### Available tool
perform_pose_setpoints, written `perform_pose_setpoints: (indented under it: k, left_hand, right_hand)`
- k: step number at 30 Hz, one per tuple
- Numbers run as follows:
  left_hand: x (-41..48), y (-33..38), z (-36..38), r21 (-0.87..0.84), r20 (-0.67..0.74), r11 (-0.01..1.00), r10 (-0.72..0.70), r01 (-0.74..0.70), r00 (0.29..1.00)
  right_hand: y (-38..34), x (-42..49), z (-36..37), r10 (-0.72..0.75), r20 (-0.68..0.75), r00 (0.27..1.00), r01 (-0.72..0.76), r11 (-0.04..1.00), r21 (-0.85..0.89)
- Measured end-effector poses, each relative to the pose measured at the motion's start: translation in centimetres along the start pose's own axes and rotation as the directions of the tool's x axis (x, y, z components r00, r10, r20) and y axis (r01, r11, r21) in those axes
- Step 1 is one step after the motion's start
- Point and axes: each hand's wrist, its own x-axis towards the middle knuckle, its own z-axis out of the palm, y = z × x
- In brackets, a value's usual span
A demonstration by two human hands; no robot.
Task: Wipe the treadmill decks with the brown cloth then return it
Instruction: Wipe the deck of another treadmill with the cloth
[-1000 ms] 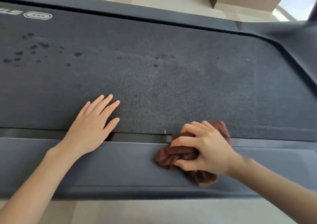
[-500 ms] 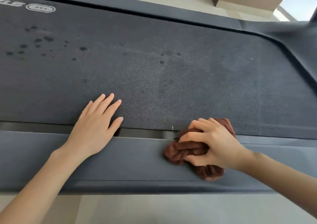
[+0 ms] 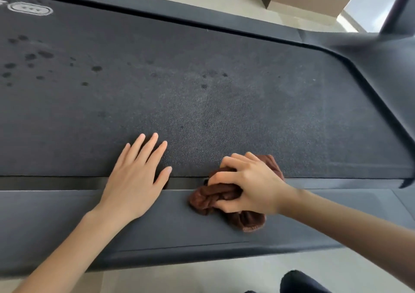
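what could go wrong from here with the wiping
The cloth is bunched in the right hand over the gap beside the belt; a fold might snag there. The left hand leans flat on the belt, which could shift under it. The spots at far left may get missed.

Left grip (image 3: 134,180) and right grip (image 3: 251,185) lead into bare forearms (image 3: 74,247). Below the right grip sits a dark rounded shape (image 3: 298,281), possibly a trousered knee, cropped by the frame edge.
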Motion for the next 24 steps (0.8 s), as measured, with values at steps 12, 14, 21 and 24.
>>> perform_pose_setpoints:
  k: [12, 14, 21, 24]
  left_hand:
    - [3.7, -1.7, 0.4, 0.06, -0.055, 0.996, -0.069, 0.072, 0.996]
    - [3.8, -1.6, 0.4, 0.077, -0.043, 0.994, -0.069, 0.072, 0.997]
    - [4.4, -1.7, 0.2, 0.034, -0.029, 0.998, -0.054, 0.055, 0.998]
    - [4.6, -2.1, 0.0, 0.014, -0.038, 0.998, -0.064, 0.065, 0.997]
  right_hand:
    - [5.1, 5.3, 2.8, 0.194, -0.291, 0.937, -0.223, 0.972, -0.07]
    - [6.4, 7.8, 2.9, 0.177, -0.322, 0.93, -0.211, 0.974, -0.076]
    - [12.0, 18.7, 2.6, 0.344, -0.402, 0.849, -0.373, 0.928, 0.005]
    - [13.8, 22.6, 2.3, 0.373, -0.391, 0.841, -0.403, 0.915, 0.007]
